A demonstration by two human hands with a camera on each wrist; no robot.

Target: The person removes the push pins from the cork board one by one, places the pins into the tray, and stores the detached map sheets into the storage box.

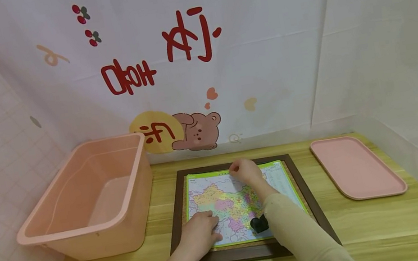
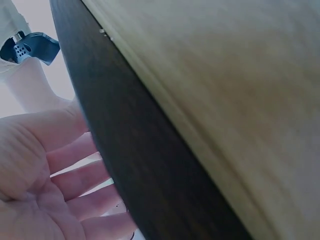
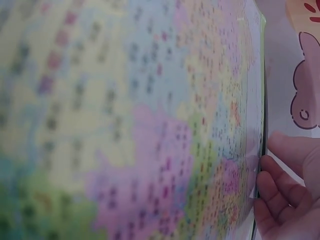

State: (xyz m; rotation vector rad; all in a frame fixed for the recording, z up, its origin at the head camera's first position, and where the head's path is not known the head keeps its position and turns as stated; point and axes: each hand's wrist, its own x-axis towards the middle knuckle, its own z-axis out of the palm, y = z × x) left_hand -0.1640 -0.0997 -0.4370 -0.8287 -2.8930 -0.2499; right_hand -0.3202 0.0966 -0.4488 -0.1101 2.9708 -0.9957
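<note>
A colourful map [image 1: 220, 201] with a green border lies on a dark-framed cork board [image 1: 255, 254]. My left hand [image 1: 198, 232] rests on the map's lower left part, fingers extended; the left wrist view shows its palm beside the dark frame [image 2: 115, 125]. At the map's top edge is my right hand [image 1: 246, 172], its fingers curled and their tips against the sheet. The right wrist view has these fingertips [image 3: 267, 182] and the thumb close together by the green edge. Whether something small is between them cannot be made out.
A deep pink tub [image 1: 147, 204] stands left of the board. To the right lies a shallow pink tray [image 1: 362, 165]. Both share the wooden table [image 1: 373, 232] with the board, and a printed cloth [image 1: 262, 49] hangs behind.
</note>
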